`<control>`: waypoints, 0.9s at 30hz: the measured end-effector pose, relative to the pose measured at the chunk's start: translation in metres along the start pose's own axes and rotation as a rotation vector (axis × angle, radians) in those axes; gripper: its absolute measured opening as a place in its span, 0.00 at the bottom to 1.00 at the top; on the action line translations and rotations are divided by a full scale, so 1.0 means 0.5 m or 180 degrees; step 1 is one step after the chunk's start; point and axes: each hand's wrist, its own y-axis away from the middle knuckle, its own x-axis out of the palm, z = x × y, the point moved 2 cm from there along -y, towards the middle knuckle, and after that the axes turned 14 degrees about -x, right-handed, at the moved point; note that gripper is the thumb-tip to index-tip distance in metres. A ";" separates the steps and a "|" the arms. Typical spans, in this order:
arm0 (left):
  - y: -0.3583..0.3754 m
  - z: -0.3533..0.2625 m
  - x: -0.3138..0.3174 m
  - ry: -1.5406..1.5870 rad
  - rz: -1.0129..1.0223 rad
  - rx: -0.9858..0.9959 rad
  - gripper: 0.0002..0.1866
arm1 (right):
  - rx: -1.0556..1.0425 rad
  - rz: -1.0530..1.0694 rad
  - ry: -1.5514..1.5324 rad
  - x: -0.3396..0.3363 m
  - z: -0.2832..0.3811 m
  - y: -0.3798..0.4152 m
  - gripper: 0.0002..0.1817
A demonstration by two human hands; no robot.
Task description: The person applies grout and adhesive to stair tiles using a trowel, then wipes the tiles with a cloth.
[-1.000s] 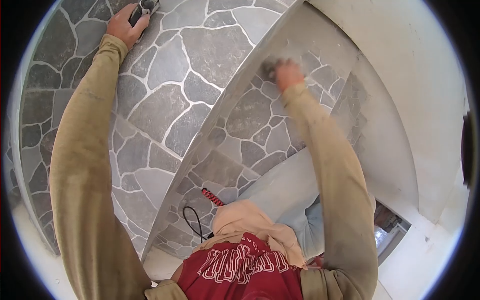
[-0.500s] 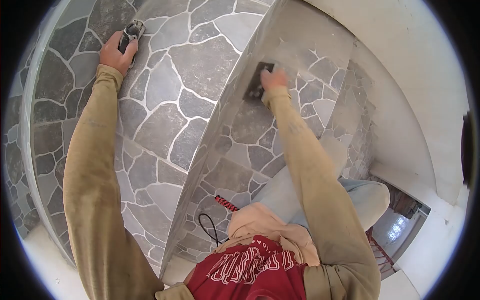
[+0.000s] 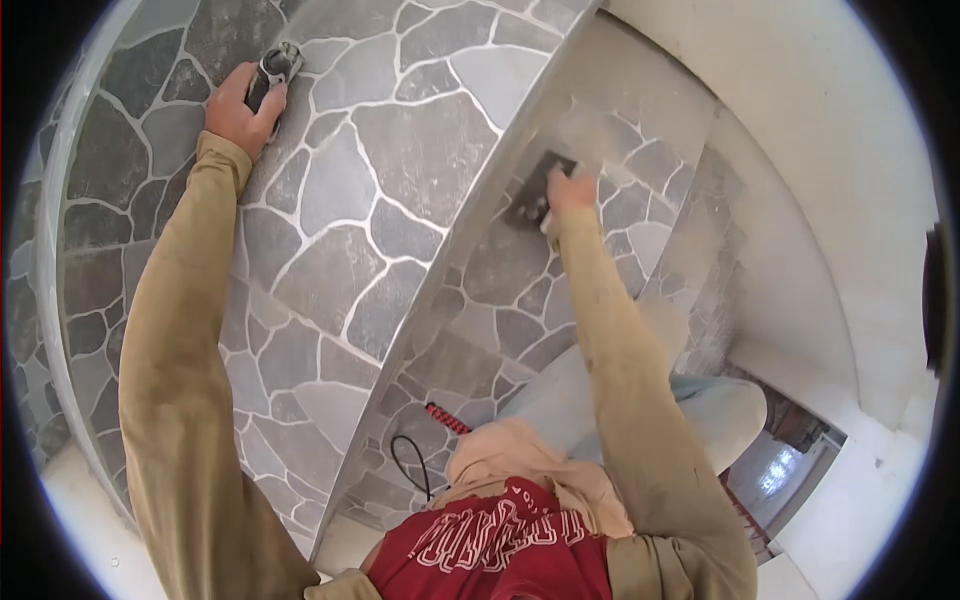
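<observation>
At the upper left, my left hand (image 3: 243, 108) is closed round a small dark and silver tool (image 3: 274, 74) resting on the grey stone-pattern tiles (image 3: 335, 180) of the upper step. Lower down, on the step to the right, my right hand (image 3: 572, 190) grips a dark flat float (image 3: 540, 188), slightly blurred, against the tile surface. Pale, dusty-looking residue (image 3: 590, 130) covers the tiles beyond the float. White joint lines run between the grey stone shapes.
A raised step edge (image 3: 440, 250) runs diagonally between the two tiled levels. A red and black cord (image 3: 447, 418) and a thin black loop (image 3: 411, 465) lie by my lap. A curved pale wall (image 3: 800, 120) rises at the right, with a stair opening (image 3: 785, 470) below it.
My right hand and the float have moved down and to the right over the tiles. My left hand is still on its tool, and the view has shifted slightly.
</observation>
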 end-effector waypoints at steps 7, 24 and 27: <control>0.010 0.004 0.000 0.0076 0.0126 -0.0097 0.19 | 0.0985 0.0618 0.0075 0.027 0.028 -0.066 0.27; 0.008 0.013 0.002 -0.0109 -0.0050 -0.0036 0.19 | 0.0326 0.0209 -0.0421 0.021 -0.008 -0.069 0.25; 0.002 0.012 0.002 0.0049 -0.0017 0.0071 0.20 | 0.0635 0.0559 0.0162 0.042 0.012 -0.167 0.24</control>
